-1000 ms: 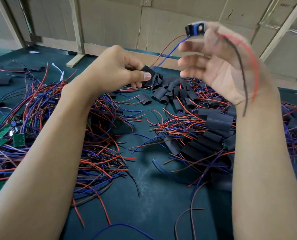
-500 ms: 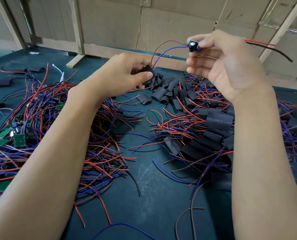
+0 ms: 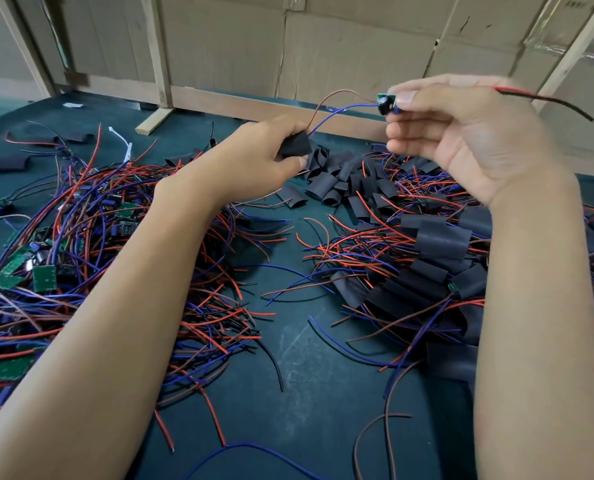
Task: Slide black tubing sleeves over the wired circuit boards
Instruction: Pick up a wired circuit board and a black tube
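Note:
My left hand (image 3: 264,157) pinches a black tubing sleeve (image 3: 295,145) above the table. A brown and a blue wire run from the sleeve's upper end up to a small green circuit board (image 3: 385,102). My right hand (image 3: 462,133) holds that board between thumb and forefinger, raised to the right of the sleeve. A red and a black wire (image 3: 545,98) trail from the board over the back of my right hand to the right. The wire ends inside the sleeve are hidden.
Loose black sleeves (image 3: 337,174) lie heaped behind my hands. Sleeved boards (image 3: 437,251) with wires pile at the right. Bare green boards (image 3: 42,277) in tangled red, blue and black wires fill the left. Dark green table (image 3: 306,393); cardboard wall (image 3: 358,46) behind.
My right hand turned and lowered, bringing the board down toward the sleeve. The brown and blue wires now enter the sleeve in my left hand, which lifted slightly.

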The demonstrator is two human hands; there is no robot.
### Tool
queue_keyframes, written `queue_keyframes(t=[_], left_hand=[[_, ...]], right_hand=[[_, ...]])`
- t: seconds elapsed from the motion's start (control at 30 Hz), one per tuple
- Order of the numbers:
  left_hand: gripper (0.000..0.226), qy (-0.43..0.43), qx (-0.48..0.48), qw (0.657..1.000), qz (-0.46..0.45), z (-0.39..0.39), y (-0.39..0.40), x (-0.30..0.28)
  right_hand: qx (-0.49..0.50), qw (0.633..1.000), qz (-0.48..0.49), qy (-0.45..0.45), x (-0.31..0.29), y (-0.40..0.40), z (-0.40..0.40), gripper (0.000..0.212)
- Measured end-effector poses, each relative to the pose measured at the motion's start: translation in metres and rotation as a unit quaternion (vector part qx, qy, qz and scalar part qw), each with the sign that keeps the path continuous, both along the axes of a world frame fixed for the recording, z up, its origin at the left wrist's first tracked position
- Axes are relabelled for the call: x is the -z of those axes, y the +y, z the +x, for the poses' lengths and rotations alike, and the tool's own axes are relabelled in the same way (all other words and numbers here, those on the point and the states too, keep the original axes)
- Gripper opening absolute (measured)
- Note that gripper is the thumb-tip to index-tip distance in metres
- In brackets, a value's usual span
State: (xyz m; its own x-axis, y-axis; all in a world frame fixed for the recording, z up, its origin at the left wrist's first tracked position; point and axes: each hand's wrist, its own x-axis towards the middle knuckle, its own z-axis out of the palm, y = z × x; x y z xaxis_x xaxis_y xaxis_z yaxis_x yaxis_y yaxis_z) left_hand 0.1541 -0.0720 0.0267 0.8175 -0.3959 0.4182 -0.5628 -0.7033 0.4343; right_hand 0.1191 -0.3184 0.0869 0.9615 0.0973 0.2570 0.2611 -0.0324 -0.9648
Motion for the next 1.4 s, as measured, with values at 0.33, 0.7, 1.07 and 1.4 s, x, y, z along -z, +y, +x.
queue_keyframes(t=[0.33, 0.7, 1.07, 1.4], left_hand=[[0.033, -0.027, -0.053, 0.995, 0.075, 0.010, 0.018, -0.006], [0.033, -0.034, -0.019, 0.999, 0.038, -0.003, 0.016, -0.013], [0.037, -0.068, 0.053, 0.996, 0.010, -0.016, -0.002, -0.032], [0.031, -0.057, 0.060, 0.997, 0.003, -0.017, -0.006, -0.032]], right_hand=[[-0.016, 0.998, -0.050, 0.027, 0.000, 0.000, 0.000, 0.014], [-0.037, 0.996, -0.054, 0.056, 0.002, 0.009, -0.003, 0.012], [-0.076, 0.996, -0.005, 0.050, 0.007, 0.031, -0.002, 0.019], [-0.057, 0.992, -0.014, 0.111, 0.007, 0.035, 0.001, 0.007]])
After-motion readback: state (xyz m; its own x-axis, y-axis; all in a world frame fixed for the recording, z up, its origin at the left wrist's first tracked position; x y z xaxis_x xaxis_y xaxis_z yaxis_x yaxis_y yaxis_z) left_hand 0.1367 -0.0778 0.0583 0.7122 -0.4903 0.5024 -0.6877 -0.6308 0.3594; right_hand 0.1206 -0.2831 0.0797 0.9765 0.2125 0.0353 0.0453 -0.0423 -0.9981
